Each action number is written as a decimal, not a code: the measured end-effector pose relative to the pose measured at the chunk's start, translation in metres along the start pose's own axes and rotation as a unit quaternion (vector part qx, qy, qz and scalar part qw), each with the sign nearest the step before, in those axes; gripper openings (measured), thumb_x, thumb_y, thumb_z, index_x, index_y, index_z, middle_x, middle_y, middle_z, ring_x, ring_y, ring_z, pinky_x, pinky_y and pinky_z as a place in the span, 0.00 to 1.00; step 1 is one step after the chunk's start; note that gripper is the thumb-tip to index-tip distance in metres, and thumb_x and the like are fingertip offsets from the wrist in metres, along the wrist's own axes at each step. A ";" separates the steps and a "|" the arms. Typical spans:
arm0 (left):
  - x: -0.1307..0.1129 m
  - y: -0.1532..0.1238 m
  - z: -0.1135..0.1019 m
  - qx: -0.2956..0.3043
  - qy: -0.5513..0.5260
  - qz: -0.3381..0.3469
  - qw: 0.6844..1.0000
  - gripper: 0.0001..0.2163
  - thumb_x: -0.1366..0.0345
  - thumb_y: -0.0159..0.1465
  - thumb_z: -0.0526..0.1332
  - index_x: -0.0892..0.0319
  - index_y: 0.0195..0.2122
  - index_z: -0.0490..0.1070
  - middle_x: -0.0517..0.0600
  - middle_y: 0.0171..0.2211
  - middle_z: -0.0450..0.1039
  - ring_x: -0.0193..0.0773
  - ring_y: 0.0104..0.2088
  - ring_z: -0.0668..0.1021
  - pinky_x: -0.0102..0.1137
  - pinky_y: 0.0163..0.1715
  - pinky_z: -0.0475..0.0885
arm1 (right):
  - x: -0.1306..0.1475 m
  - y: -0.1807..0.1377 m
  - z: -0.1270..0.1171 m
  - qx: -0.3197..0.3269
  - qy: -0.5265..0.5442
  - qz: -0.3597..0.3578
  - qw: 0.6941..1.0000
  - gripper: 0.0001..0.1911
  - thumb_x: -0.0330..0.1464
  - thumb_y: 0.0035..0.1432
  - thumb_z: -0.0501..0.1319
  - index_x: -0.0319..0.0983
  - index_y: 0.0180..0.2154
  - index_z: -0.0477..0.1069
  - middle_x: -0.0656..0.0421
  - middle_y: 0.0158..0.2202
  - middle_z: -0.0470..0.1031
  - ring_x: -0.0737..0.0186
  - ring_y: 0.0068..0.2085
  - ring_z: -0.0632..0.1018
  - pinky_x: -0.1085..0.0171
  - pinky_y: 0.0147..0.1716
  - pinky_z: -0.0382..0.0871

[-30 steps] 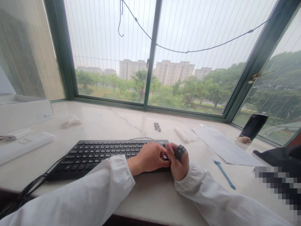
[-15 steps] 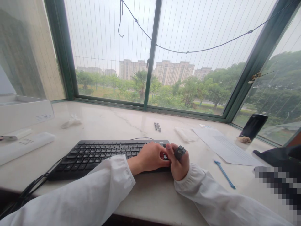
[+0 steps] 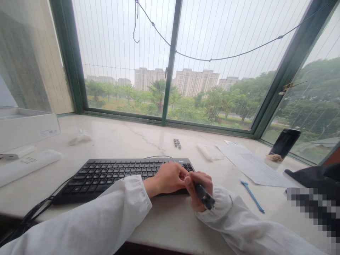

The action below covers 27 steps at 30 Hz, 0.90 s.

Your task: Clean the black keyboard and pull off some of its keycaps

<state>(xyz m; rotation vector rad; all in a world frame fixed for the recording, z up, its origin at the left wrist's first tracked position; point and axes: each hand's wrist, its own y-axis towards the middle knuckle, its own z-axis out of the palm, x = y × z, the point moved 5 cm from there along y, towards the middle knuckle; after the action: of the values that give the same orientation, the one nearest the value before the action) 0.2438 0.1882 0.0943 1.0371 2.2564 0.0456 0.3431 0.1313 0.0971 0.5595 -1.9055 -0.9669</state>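
A black keyboard (image 3: 114,173) lies on the pale marble sill (image 3: 127,140) in front of me. My left hand (image 3: 168,177) rests curled on the keyboard's right end, fingertips pressed down among the keys there. My right hand (image 3: 199,187) sits just off the keyboard's right edge, closed round a small dark tool (image 3: 204,196) whose far end points toward my wrist. Thumb and fingertips of both hands nearly touch. Several loose black keycaps (image 3: 177,143) lie in a short row farther back on the sill.
A blue plastic puller (image 3: 252,196) and sheets of paper (image 3: 253,164) lie to the right, with a black phone (image 3: 284,142) leaning at the window. White boxes (image 3: 26,129) and a white bar (image 3: 28,164) sit at the left. A cable (image 3: 32,216) trails off the front edge.
My right hand has turned over and dropped lower; the dark tool that stuck up above the knuckles now points down toward my wrist. My left hand barely moved.
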 end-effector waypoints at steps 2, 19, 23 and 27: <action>0.001 0.000 0.001 0.004 0.011 0.002 1.000 0.18 0.51 0.56 0.61 0.61 0.23 0.78 0.46 0.16 0.67 0.29 0.19 0.66 0.26 0.21 0.54 | 0.005 0.000 0.000 0.004 -0.012 -0.017 1.000 0.25 0.41 0.62 0.54 0.40 0.17 0.51 0.66 0.16 0.46 0.71 0.18 0.53 0.65 0.20 0.48; 0.002 0.006 -0.034 -0.108 -0.051 0.018 0.993 0.14 0.58 0.65 0.54 0.59 0.36 0.76 0.47 0.28 0.76 0.33 0.27 0.71 0.27 0.30 0.62 | -0.045 0.052 -0.013 0.109 -0.038 0.048 0.992 0.14 0.42 0.60 0.59 0.37 0.32 0.71 0.62 0.23 0.70 0.67 0.26 0.68 0.68 0.26 0.61; 0.010 0.009 -0.031 -0.096 -0.060 0.017 0.993 0.13 0.60 0.65 0.53 0.59 0.34 0.75 0.46 0.29 0.76 0.33 0.29 0.71 0.27 0.31 0.63 | -0.049 0.052 -0.010 0.182 -0.014 0.040 0.982 0.15 0.42 0.59 0.59 0.37 0.38 0.73 0.62 0.24 0.72 0.67 0.26 0.70 0.68 0.26 0.61; 0.014 0.010 -0.030 -0.094 -0.085 0.008 0.992 0.13 0.60 0.66 0.53 0.60 0.32 0.74 0.46 0.28 0.76 0.33 0.29 0.73 0.26 0.32 0.65 | -0.053 0.054 -0.012 0.194 -0.007 0.024 0.981 0.14 0.41 0.60 0.58 0.37 0.38 0.74 0.60 0.27 0.74 0.68 0.27 0.70 0.68 0.28 0.63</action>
<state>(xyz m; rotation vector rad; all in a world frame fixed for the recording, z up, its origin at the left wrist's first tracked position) 0.2267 0.2116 0.1128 0.9226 2.0473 0.1673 0.3795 0.1954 0.1165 0.7283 -2.1240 -0.5689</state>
